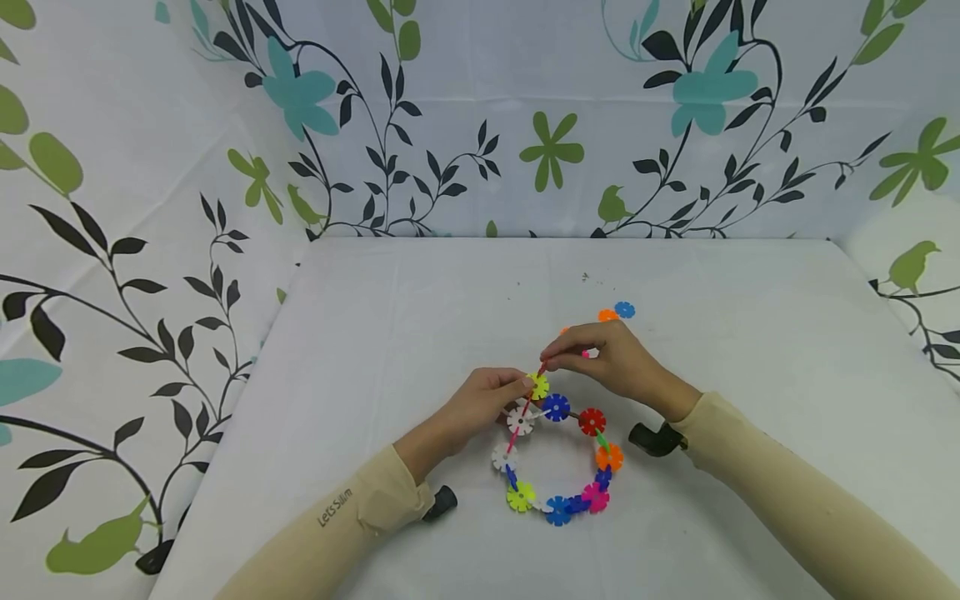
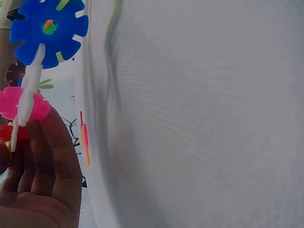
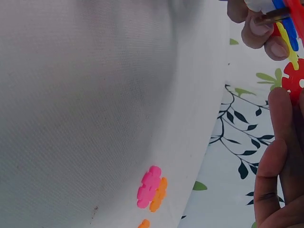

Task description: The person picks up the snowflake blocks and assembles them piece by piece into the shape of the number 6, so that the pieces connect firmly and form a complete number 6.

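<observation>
A ring of interlocking plastic flower discs (image 1: pixel 557 510) in several colours hangs from my left hand (image 1: pixel 480 404). The fingers and thumb of that hand pinch the ring's upper left side, beside a yellow disc (image 1: pixel 539 387) and a white disc (image 1: pixel 520 420). My right hand (image 1: pixel 622 362) pinches a red disc (image 3: pixel 293 80) against the yellow disc's top edge. In the right wrist view the red disc meets the yellow disc (image 3: pixel 287 45) edge to edge; how deep they slot together cannot be told. A blue disc (image 2: pixel 50 35) of the ring stands large in the left wrist view.
Behind my right hand lie loose discs on the white table (image 1: pixel 780 358): an orange disc (image 1: pixel 608 316), a blue disc (image 1: pixel 625 310) and a pink disc (image 3: pixel 150 187). Black wrist devices (image 1: pixel 656 439) stick out at both cuffs. A leaf-patterned cloth (image 1: pixel 480 108) hangs behind the table.
</observation>
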The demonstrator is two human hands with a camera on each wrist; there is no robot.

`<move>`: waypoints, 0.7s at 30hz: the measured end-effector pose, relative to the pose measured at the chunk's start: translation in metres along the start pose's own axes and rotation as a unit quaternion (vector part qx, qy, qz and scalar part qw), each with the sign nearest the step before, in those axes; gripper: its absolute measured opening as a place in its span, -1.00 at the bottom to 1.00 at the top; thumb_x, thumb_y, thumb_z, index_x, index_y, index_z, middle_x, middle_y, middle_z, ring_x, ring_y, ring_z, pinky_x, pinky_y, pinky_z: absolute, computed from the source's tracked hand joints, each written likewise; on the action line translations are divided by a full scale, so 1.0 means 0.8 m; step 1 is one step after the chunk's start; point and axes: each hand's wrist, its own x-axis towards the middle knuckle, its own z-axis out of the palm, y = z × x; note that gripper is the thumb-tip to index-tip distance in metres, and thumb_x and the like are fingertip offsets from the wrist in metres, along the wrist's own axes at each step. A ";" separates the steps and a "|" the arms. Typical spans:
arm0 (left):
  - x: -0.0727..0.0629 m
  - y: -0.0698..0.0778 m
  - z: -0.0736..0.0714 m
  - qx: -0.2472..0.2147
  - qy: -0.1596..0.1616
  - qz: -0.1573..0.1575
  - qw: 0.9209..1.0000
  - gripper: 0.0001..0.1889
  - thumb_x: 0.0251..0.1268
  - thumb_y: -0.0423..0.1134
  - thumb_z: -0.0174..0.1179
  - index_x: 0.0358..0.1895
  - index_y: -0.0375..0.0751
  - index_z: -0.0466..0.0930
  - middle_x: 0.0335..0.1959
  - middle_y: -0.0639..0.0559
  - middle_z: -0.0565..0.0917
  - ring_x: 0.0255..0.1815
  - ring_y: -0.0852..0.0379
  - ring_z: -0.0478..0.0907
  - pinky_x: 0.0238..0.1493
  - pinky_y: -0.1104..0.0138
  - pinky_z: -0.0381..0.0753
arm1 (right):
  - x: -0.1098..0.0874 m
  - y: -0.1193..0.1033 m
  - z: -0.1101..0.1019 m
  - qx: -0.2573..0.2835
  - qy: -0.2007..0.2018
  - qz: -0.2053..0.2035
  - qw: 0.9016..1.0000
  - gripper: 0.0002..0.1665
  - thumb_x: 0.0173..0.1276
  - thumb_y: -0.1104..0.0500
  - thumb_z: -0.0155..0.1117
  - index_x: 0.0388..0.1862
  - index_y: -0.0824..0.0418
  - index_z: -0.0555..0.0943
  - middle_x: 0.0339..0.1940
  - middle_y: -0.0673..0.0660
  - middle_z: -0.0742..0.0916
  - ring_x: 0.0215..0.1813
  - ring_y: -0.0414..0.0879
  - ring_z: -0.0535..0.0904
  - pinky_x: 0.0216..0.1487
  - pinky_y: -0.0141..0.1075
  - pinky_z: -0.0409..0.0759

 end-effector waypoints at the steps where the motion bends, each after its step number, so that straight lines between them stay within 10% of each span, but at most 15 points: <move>1: 0.000 -0.001 0.000 -0.001 -0.001 0.001 1.000 -0.68 0.60 -0.11 0.04 0.01 -0.27 0.69 -0.24 0.00 0.66 -0.26 0.13 0.54 -0.19 0.27 0.61 | 0.000 0.000 0.000 0.001 -0.001 0.002 1.000 -0.79 0.31 0.28 0.44 -0.08 0.09 0.80 -0.21 -0.14 0.78 -0.13 -0.20 0.71 -0.06 -0.12 0.71; 21: -0.001 0.000 0.000 0.010 -0.014 0.013 1.000 -0.68 0.62 -0.08 0.02 0.00 -0.25 0.66 -0.30 0.01 0.60 -0.24 0.09 0.53 -0.20 0.31 0.57 | 0.002 0.006 0.008 0.058 -0.019 0.064 0.996 -0.74 0.42 0.23 0.36 0.07 0.20 0.71 -0.10 -0.05 0.78 -0.06 -0.14 0.72 0.00 -0.20 0.69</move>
